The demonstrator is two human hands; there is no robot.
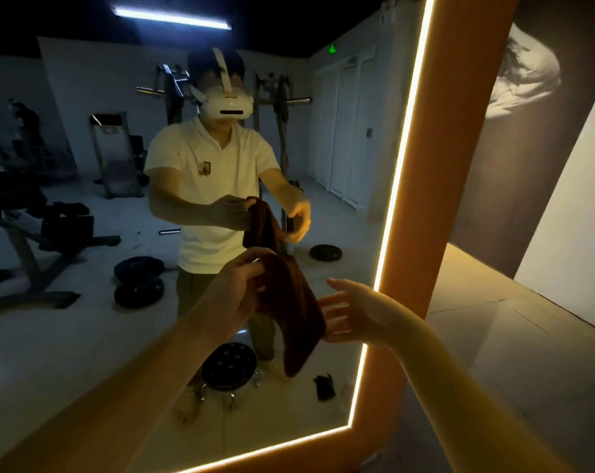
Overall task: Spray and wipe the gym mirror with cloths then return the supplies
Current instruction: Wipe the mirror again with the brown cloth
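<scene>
1. Hands first, nearest the camera: the left hand has its fingers curled round the upper end of the brown cloth and holds it up. The right hand is empty, with its fingers spread and straight and its palm turned toward the cloth.
2. The cloth hangs between the two hands. Its long axis runs top to bottom, slanting a little toward the right hand as it drops, and its lower end is free.
3. The right hand lies just to the right of the cloth, level with its middle. Its fingertips reach the cloth's right edge, though whether they touch it cannot be told. It is the only free hand, so I judge it best placed to take the hanging part, either to fold the cloth or to spread it for wiping.
4. Behind the cloth stands the mirror, close enough that the cloth and both hands show again in the glass above the real cloth.
5. Below the cloth, the reflection shows a round stool and a small dark object on the floor; what that object is cannot be told. Weight plates lie left of the cloth.
6. Right of the cloth runs the mirror's lit orange frame.
</scene>
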